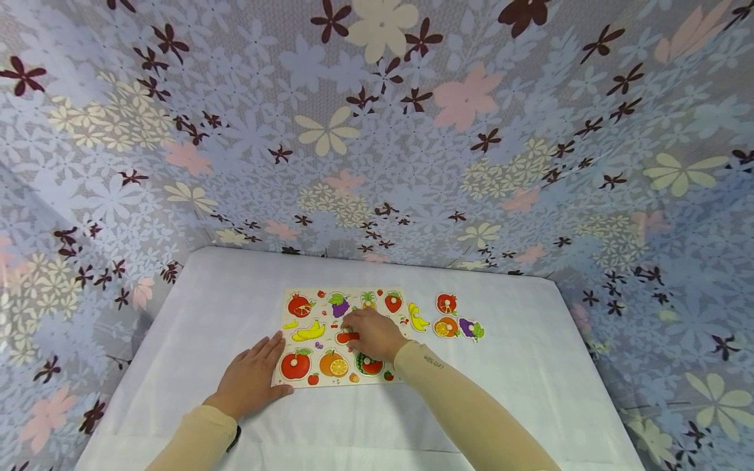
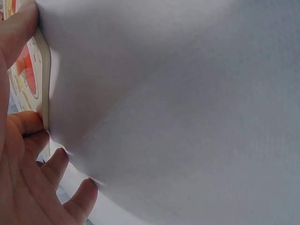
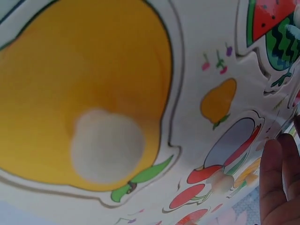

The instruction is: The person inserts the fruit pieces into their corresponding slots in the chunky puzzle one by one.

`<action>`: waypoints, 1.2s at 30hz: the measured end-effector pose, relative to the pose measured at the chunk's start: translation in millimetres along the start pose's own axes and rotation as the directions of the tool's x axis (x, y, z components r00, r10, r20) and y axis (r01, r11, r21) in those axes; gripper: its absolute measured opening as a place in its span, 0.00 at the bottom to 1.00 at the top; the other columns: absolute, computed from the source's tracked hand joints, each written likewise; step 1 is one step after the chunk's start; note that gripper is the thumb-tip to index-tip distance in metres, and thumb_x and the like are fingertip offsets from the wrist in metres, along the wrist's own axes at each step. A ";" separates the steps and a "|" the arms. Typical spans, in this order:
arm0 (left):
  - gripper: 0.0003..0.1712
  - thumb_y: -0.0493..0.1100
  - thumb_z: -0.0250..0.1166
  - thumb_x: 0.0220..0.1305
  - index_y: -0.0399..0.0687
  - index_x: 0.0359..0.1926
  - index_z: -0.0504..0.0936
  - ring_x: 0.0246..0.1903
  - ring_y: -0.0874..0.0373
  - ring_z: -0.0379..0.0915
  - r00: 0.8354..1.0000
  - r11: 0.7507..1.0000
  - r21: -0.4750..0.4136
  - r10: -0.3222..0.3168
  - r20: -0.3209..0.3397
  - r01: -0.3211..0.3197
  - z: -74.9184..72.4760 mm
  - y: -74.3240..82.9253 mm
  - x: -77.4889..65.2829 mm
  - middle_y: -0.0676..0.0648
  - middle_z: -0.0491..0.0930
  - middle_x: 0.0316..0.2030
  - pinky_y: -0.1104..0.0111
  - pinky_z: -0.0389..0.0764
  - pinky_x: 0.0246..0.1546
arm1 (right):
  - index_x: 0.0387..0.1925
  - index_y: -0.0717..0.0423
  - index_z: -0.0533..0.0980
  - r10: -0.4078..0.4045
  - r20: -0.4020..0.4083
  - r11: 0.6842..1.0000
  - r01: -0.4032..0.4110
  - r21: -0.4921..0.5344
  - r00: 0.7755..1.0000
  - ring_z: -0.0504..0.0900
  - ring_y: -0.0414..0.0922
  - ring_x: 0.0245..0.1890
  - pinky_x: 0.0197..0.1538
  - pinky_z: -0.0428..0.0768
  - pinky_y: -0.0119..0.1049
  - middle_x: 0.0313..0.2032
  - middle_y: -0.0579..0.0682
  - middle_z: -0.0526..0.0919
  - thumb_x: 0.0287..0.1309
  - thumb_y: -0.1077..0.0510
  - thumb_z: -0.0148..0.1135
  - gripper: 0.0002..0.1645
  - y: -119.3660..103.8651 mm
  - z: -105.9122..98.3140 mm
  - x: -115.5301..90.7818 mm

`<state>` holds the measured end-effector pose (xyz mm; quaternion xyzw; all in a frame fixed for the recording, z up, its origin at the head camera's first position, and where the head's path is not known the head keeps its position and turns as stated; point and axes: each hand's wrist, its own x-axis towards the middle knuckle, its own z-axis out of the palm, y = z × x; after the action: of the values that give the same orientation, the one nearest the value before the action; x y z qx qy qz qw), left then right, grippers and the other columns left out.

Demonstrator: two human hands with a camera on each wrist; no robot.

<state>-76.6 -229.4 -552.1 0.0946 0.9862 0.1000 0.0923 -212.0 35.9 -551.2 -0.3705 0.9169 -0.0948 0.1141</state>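
A fruit puzzle board point(image 1: 321, 384) lies on the white-covered table. My left hand point(image 1: 250, 376) rests at its left end, fingers spread and thumb near the front corner; in the left wrist view the fingers point(image 2: 56, 164) touch the cloth and board edge. Over the middle of the board is my right hand point(image 1: 377, 333), its fingertips beside the cherry piece point(image 1: 343, 338). The right wrist view shows those fingers point(image 3: 273, 183) fairly straight, nothing visible between them, and the cherry's knob point(image 3: 222, 182) uncovered. Beneath that wrist sits a yellow pear piece point(image 3: 117, 56) with a white knob.
Right of the board lie loose pieces: a banana point(image 1: 418, 318), a pomegranate point(image 1: 446, 303), an orange point(image 1: 445, 327) and grapes point(image 1: 471, 329). An apple piece point(image 1: 296, 366), a strawberry piece point(image 1: 393, 301) and a watermelon piece point(image 1: 370, 366) sit in the board. Flowered cloth point(image 1: 330, 196) hangs around the table.
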 end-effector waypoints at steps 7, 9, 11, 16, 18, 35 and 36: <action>0.58 0.67 0.73 0.52 0.38 0.74 0.62 0.70 0.40 0.56 1.000 1.000 0.012 -0.002 0.001 0.002 2.4 -1.0 1.6 0.40 0.57 0.75 0.42 0.65 0.64 | 0.58 0.45 0.80 -0.007 -0.005 1.000 0.007 -0.020 1.000 0.70 0.43 0.66 0.69 0.66 0.40 0.61 0.43 0.77 0.64 0.47 0.67 0.22 1.4 0.5 -0.9; 0.58 0.67 0.73 0.52 0.39 0.74 0.62 0.70 0.40 0.56 1.000 1.000 0.013 -0.003 -0.001 0.003 3.7 -1.5 1.8 0.41 0.57 0.75 0.42 0.65 0.64 | 0.57 0.46 0.80 -0.010 -0.013 1.000 0.010 -0.022 1.000 0.71 0.44 0.65 0.67 0.68 0.39 0.61 0.43 0.77 0.64 0.48 0.67 0.21 0.5 -0.3 -1.7; 0.59 0.67 0.73 0.52 0.39 0.74 0.62 0.70 0.40 0.56 1.000 1.000 0.012 -0.004 -0.004 0.004 5.1 -2.2 2.1 0.41 0.57 0.75 0.42 0.65 0.64 | 0.57 0.46 0.81 -0.010 -0.020 1.000 0.009 -0.022 1.000 0.71 0.44 0.65 0.67 0.69 0.39 0.61 0.44 0.77 0.64 0.48 0.67 0.21 -0.5 -1.0 -2.4; 0.58 0.66 0.73 0.52 0.38 0.74 0.62 0.70 0.40 0.56 1.000 1.000 0.000 -0.006 0.004 0.006 1.5 0.1 0.8 0.41 0.57 0.75 0.42 0.65 0.64 | 0.56 0.44 0.81 0.005 -0.027 1.000 -0.006 -0.013 1.000 0.72 0.44 0.65 0.67 0.69 0.40 0.61 0.44 0.77 0.64 0.48 0.67 0.19 -1.5 -0.4 -3.2; 0.58 0.66 0.73 0.52 0.38 0.74 0.63 0.70 0.40 0.56 1.000 1.000 -0.002 -0.006 0.007 0.006 -0.7 1.5 0.0 0.40 0.57 0.74 0.42 0.65 0.64 | 0.56 0.44 0.81 0.008 -0.029 1.000 -0.009 -0.012 1.000 0.72 0.44 0.64 0.67 0.68 0.40 0.60 0.44 0.77 0.64 0.48 0.67 0.19 -1.5 -0.2 -3.1; 0.58 0.67 0.72 0.52 0.38 0.74 0.62 0.70 0.40 0.55 1.000 1.000 0.003 -0.005 0.012 0.005 3.9 0.0 2.5 0.40 0.56 0.75 0.42 0.64 0.64 | 0.58 0.46 0.80 0.051 -0.044 0.997 -0.048 0.061 0.998 0.74 0.45 0.61 0.59 0.77 0.40 0.63 0.45 0.75 0.65 0.50 0.66 0.21 16.3 -11.1 -20.1; 0.58 0.67 0.73 0.52 0.38 0.74 0.62 0.70 0.40 0.55 1.000 1.000 -0.001 -0.007 0.016 0.007 3.0 0.4 1.9 0.40 0.56 0.75 0.42 0.64 0.64 | 0.57 0.47 0.80 0.053 -0.049 0.996 -0.050 0.067 0.997 0.76 0.44 0.60 0.58 0.78 0.40 0.62 0.45 0.75 0.65 0.50 0.66 0.20 18.5 -11.9 -22.3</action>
<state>-77.7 -228.2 -555.1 0.0917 0.9857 0.0992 0.1004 -211.9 65.6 -541.5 -0.3402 0.9252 -0.1314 0.1052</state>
